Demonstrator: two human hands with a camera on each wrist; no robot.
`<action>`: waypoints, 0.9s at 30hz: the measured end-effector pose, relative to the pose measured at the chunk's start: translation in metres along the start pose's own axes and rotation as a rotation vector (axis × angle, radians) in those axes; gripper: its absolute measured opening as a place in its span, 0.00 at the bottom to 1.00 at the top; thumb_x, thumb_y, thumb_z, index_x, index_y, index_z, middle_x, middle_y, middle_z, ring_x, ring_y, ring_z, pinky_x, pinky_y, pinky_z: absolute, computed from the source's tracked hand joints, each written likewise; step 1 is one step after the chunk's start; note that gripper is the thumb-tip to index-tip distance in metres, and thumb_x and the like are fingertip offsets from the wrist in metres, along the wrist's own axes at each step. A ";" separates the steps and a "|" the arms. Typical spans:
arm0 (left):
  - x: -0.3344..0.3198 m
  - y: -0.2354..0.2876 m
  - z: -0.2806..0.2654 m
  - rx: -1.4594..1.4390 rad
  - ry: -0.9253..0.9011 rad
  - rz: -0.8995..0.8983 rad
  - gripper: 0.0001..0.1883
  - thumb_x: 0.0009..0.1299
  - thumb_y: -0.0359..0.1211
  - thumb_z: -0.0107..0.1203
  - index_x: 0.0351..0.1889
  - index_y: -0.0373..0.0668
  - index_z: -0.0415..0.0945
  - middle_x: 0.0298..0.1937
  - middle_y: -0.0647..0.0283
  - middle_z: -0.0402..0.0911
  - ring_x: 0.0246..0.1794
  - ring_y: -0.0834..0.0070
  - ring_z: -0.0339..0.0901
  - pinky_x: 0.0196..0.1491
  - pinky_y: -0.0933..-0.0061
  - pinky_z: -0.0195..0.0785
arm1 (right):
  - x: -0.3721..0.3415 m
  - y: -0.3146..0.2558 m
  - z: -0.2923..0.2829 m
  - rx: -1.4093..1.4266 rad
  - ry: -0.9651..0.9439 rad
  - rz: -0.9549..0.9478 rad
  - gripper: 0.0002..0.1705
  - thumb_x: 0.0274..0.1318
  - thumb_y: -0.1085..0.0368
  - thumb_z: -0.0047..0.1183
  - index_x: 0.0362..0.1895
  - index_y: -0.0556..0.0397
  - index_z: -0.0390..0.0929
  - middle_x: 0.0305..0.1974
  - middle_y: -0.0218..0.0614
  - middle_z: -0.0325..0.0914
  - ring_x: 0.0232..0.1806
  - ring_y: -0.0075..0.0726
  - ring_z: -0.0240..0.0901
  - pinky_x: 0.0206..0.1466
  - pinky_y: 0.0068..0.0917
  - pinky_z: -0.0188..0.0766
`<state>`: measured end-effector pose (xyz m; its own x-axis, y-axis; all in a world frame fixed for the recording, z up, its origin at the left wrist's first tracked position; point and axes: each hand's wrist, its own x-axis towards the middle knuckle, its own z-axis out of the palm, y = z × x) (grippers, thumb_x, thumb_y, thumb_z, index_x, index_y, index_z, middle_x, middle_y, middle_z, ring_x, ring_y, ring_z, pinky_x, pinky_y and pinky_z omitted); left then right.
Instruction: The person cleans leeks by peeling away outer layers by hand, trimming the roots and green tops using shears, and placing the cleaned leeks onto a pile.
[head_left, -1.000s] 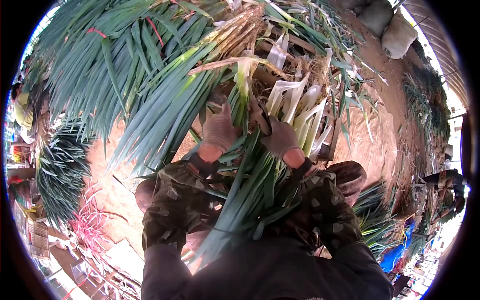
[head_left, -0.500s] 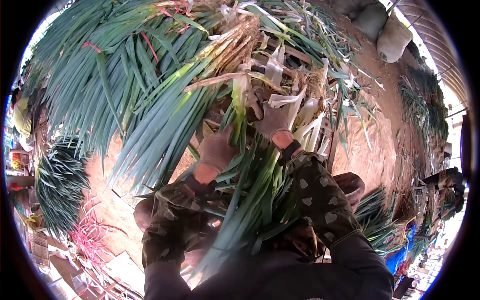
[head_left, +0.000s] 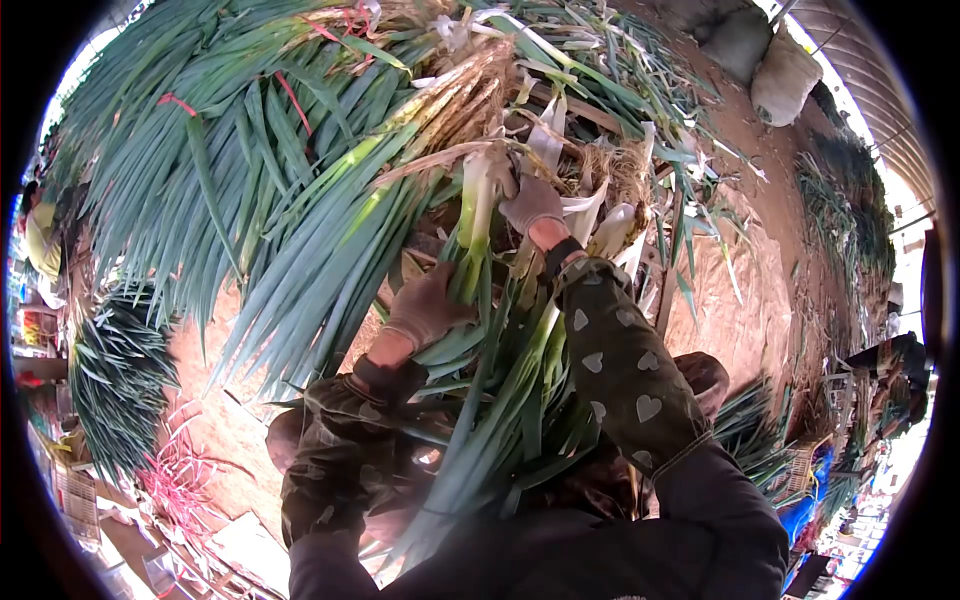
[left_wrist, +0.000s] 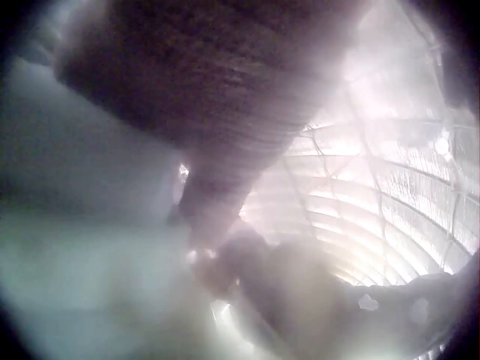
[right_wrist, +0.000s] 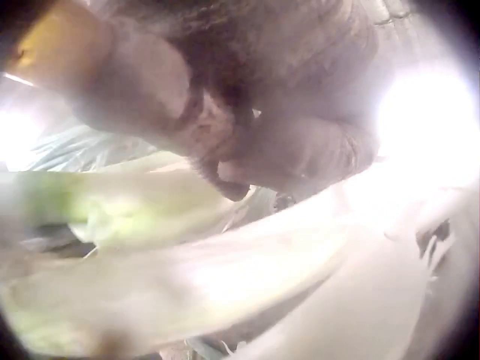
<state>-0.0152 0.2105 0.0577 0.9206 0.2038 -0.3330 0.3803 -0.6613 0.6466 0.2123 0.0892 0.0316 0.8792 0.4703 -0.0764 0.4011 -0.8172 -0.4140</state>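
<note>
Gloved, my left hand [head_left: 428, 305] grips the green part of a leek [head_left: 477, 205] in the head view; in the left wrist view the hand [left_wrist: 225, 90] is dark and blurred. The leek's pale end points away from me, with a dry brown leaf [head_left: 430, 165] across it. Beside that end is my right hand [head_left: 532, 205], fingers curled round what looks like a small dark tool, mostly hidden. The right wrist view shows these bent fingers [right_wrist: 292, 146] just above pale stalks [right_wrist: 202, 289]. More leeks [head_left: 515, 375] lie across my lap.
A large heap of leeks [head_left: 180, 150] spreads at the upper left, and another bundle [head_left: 120, 380] lies below it. White stalks [head_left: 612, 232] and trimmings are on the right. Pink ties [head_left: 180, 475], sacks [head_left: 787, 80] and a person in yellow [head_left: 42, 240] are farther out.
My right hand has moved up and left to the leek's pale end. My left hand has shifted down along the green part, and the leek's stalk now shows more between the hands.
</note>
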 end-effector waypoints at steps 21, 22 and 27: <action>0.013 -0.031 0.039 -1.131 -0.412 0.093 0.40 0.52 0.24 0.71 0.66 0.34 0.70 0.52 0.59 0.82 0.48 0.71 0.80 0.57 0.69 0.74 | -0.204 0.036 -0.048 0.361 -0.126 0.006 0.26 0.46 0.57 0.65 0.48 0.57 0.78 0.31 0.52 0.80 0.33 0.53 0.80 0.39 0.41 0.73; 0.013 -0.035 0.044 -1.122 -0.423 0.120 0.40 0.52 0.24 0.71 0.67 0.34 0.69 0.53 0.59 0.82 0.49 0.71 0.80 0.57 0.69 0.74 | -0.214 0.040 -0.048 0.328 -0.155 -0.025 0.26 0.46 0.57 0.65 0.48 0.57 0.77 0.30 0.52 0.80 0.32 0.52 0.79 0.38 0.41 0.73; -0.020 -0.007 0.053 -0.954 -0.488 0.139 0.41 0.53 0.25 0.71 0.69 0.34 0.67 0.55 0.59 0.82 0.51 0.73 0.79 0.58 0.70 0.73 | -0.237 0.044 -0.068 0.398 -0.118 0.069 0.28 0.45 0.61 0.64 0.52 0.58 0.77 0.27 0.44 0.76 0.29 0.38 0.75 0.38 0.36 0.72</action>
<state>-0.0407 0.1735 0.0234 0.9069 -0.2785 -0.3160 0.3809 0.2221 0.8975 0.0387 -0.0811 0.0927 0.8556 0.4729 -0.2104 0.1914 -0.6667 -0.7203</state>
